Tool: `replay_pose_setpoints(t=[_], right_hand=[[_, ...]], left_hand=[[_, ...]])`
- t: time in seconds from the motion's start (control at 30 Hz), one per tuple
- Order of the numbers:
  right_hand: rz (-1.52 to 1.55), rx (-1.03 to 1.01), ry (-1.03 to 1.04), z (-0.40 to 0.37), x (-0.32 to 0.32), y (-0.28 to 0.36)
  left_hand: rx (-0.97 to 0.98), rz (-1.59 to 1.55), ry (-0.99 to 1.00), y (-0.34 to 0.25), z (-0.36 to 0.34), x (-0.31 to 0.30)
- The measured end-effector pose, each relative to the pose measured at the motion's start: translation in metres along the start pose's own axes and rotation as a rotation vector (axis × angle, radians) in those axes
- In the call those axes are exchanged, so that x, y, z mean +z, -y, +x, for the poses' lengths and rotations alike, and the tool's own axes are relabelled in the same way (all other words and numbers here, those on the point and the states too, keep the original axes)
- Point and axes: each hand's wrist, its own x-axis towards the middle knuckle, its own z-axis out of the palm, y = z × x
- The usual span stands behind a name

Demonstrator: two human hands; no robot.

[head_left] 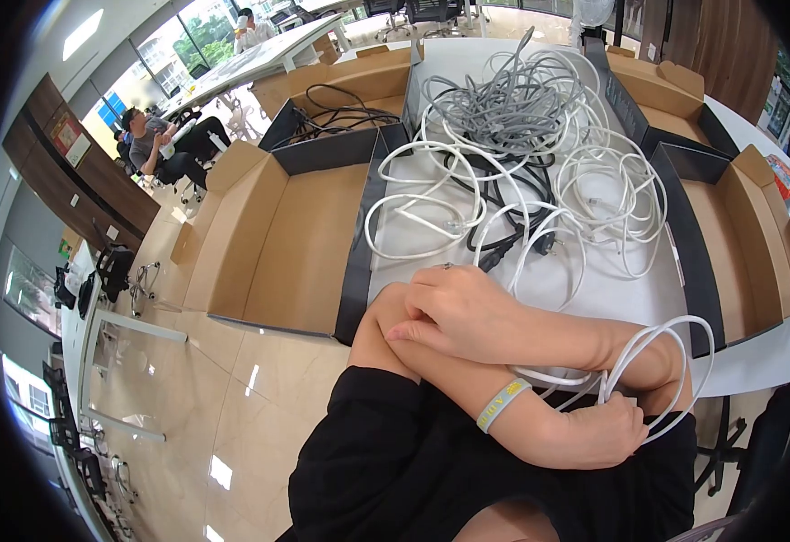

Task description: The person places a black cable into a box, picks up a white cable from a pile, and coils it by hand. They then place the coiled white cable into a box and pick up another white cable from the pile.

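Observation:
My arms are crossed over the table's near edge. My left hand (598,435), at the lower right, is closed around a looped white cable (704,348), whose coils rise beside my right forearm. Nearer the middle, my right hand (458,307) lies over my left forearm (427,348) close to the elbow, its fingers bent around it. Beyond the hands lie loose white cables (634,194) with clear plugs, a black cable (503,248) with a dark plug, and a tangled heap of grey cables (512,104).
Open black cardboard boxes with brown insides, a left one (300,244) and a right one (729,239), flank the white table (625,280). A back-left box (350,104) holds black cables. Another box (666,95) stands back right. Seated people (164,144) are farther off.

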Motion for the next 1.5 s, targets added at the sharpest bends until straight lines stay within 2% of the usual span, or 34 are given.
replay_pose_setpoints(t=[0.13, 0.23, 0.3, 0.43, 0.5, 0.57, 0.63, 0.73, 0.77, 0.83, 0.93, 1.07, 1.27, 1.33, 1.4, 1.5], right_hand=[[0.11, 0.035, 0.012, -0.002, 0.002, 0.006], [0.076, -0.042, -0.06, 0.003, 0.01, -0.003], [0.148, -0.228, -0.307, 0.007, 0.019, -0.007], [0.112, -0.195, -0.156, 0.002, 0.007, -0.005], [-0.01, -0.097, -0.051, 0.0, 0.002, 0.003], [-0.032, -0.079, -0.06, -0.002, 0.003, 0.005], [-0.069, -0.066, -0.074, -0.002, 0.001, 0.006], [0.001, -0.025, -0.082, 0.0, 0.004, 0.002], [0.001, -0.045, -0.13, 0.0, 0.006, 0.001], [0.008, -0.059, -0.178, 0.001, 0.009, -0.002], [0.063, -0.106, -0.173, 0.0, 0.016, -0.001], [-0.055, -0.118, -0.126, -0.002, 0.006, 0.006], [-0.022, -0.079, -0.147, -0.003, 0.005, 0.005], [0.019, -0.079, -0.14, -0.001, 0.008, 0.004], [0.02, -0.11, -0.248, 0.002, 0.011, 0.003], [0.047, -0.174, -0.319, 0.004, 0.017, 0.002]], left_hand=[[-0.034, -0.055, -0.057, 0.0, -0.001, 0.002], [-0.027, -0.076, -0.064, 0.003, 0.0, 0.006], [-0.04, -0.061, -0.068, 0.001, 0.001, 0.008], [-0.033, 0.016, -0.002, -0.004, 0.004, 0.005], [-0.042, 0.029, 0.003, -0.007, 0.003, 0.005], [-0.036, 0.056, 0.003, -0.009, 0.003, 0.005], [-0.055, -0.112, 0.085, -0.011, 0.002, 0.007], [-0.057, -0.164, 0.046, -0.006, -0.002, 0.009], [-0.049, -0.166, 0.048, -0.004, -0.002, 0.009], [-0.017, -0.034, -0.091, -0.001, -0.003, 0.009], [-0.016, 0.034, -0.038, -0.007, -0.004, 0.008], [-0.012, 0.088, 0.008, -0.01, -0.001, 0.006], [-0.072, 0.063, 0.008, -0.011, 0.001, 0.01], [-0.098, -0.034, -0.021, -0.017, 0.002, 0.016], [-0.137, -0.064, -0.004, -0.02, 0.002, 0.015], [-0.129, -0.081, -0.115, -0.016, 0.005, 0.013]])
